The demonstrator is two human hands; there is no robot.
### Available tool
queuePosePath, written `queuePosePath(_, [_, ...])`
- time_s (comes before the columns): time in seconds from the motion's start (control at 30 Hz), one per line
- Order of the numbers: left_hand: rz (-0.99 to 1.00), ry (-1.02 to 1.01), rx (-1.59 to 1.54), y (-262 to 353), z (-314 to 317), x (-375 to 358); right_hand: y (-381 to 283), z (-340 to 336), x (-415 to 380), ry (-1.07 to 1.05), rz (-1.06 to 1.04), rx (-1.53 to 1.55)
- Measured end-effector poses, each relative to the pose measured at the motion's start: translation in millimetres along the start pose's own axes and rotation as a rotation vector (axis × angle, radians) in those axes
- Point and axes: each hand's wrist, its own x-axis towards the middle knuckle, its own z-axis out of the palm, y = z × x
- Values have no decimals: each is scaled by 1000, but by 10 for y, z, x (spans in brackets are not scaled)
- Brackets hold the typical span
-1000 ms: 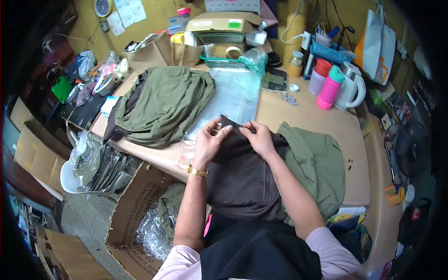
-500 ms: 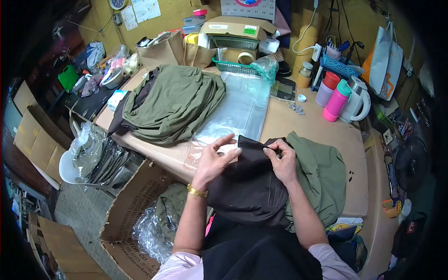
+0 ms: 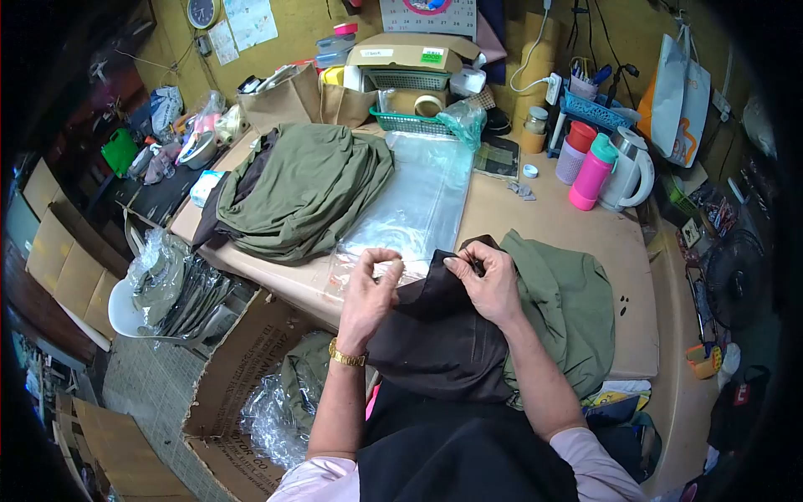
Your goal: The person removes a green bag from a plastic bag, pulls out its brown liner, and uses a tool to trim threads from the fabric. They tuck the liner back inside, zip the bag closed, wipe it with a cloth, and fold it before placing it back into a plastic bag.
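Cluttered worktop (image 3: pixel 577 234) carries a dark garment (image 3: pixel 439 335) at its near edge. Right hand (image 3: pixel 485 280) still pinches the garment's top edge; left hand (image 3: pixel 372 289), half a second ago spread flat, is now curled narrow just beside that edge.

pink bottle (image 3: pixel 590 171) – beside white kettle (image 3: pixel 627 170) | green basket (image 3: pixel 410 123) – table's far edge

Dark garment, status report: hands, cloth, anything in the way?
Right hand pinching dark garment at its top edge. Left hand fingers curled, at the cloth's left edge. Clear plastic bag lies just beyond.
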Motion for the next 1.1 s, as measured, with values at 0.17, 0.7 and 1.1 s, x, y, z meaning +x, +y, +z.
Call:
queuePosePath(0.17, [-85,-217,63,-65,141,14,-85,-34,-22,-43,31,26])
queuePosePath(0.7, [-170,-228,-505,-247,270,-29,-219,-84,-121,182,-149,-341])
queuePosePath(1.1, [-96,-186,-454,-240,357,-54,-412,-113,-219,106,-507,-621])
